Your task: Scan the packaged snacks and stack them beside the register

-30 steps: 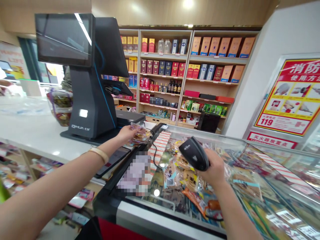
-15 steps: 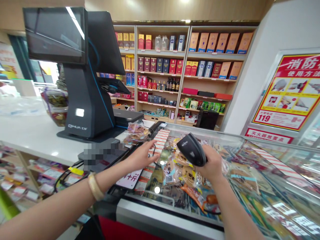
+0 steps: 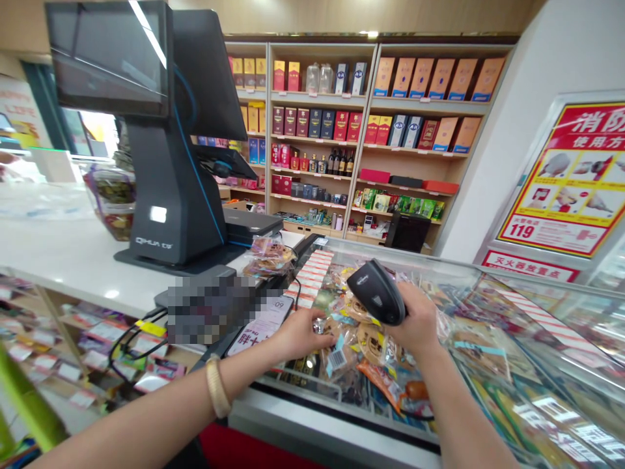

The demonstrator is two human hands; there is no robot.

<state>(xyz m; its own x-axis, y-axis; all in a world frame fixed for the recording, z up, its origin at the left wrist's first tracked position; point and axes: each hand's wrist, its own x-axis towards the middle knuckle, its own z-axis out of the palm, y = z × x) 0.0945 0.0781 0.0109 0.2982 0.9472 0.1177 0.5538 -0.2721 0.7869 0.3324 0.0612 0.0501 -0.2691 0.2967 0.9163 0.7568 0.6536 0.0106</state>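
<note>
My right hand [image 3: 415,319] is wrapped round the handle of a black barcode scanner [image 3: 375,291], held above several clear-wrapped packets on the glass counter. My left hand [image 3: 305,333], with a bracelet on its wrist, reaches to the near left packet [image 3: 338,357], which has a barcode label. Its thumb and fingers are apart at the packet's edge; whether they touch it is hard to tell. Beside the pile lies an orange packet [image 3: 381,383]. A phone [image 3: 266,320] lies left of my left hand, partly behind the forearm.
A dark point-of-sale terminal [image 3: 173,195] stands on the white counter [image 3: 63,251] at left. More wrapped packets [image 3: 269,256] sit near its base. Cables [image 3: 129,345] hang at the counter's edge. The glass counter [image 3: 488,270] extends right; shelves of boxes stand behind.
My left hand has moved right and down, from beside the striped strip to the near packet. My right hand keeps hold of the scanner. The view has shifted slightly.
</note>
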